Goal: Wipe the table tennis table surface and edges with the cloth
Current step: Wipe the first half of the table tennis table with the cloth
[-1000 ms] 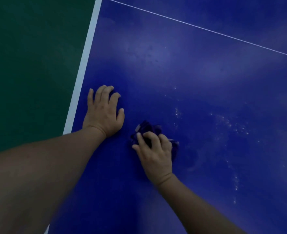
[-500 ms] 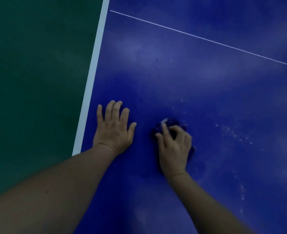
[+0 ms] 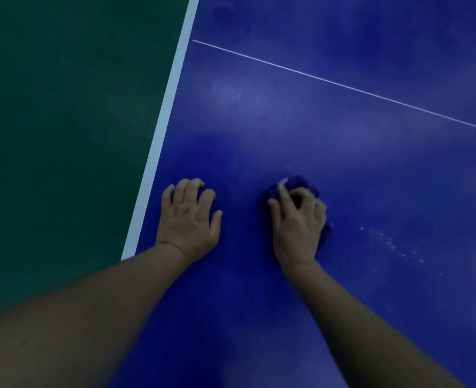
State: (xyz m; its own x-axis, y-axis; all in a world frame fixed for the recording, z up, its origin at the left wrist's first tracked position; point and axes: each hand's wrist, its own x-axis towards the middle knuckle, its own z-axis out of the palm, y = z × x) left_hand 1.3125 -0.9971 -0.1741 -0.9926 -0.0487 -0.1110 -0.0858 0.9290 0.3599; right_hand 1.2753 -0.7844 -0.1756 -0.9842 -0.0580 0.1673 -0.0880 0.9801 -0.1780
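The blue table tennis table (image 3: 343,163) fills the right of the view, with a white edge stripe (image 3: 167,119) along its left side and a thin white centre line (image 3: 343,85) crossing it. My right hand (image 3: 297,224) presses a crumpled dark blue cloth (image 3: 298,183) onto the surface, fingers curled over it; most of the cloth is hidden under the hand. My left hand (image 3: 188,219) rests palm down on the table near the left edge, fingers slightly bent, holding nothing.
Dark green floor (image 3: 63,135) lies beyond the table's left edge. Pale dust specks (image 3: 393,245) are scattered on the surface to the right of my right hand.
My right hand has pushed the cloth forward and to the right, away from my left hand. The left hand stays planted near the edge, its fingers now more curled.
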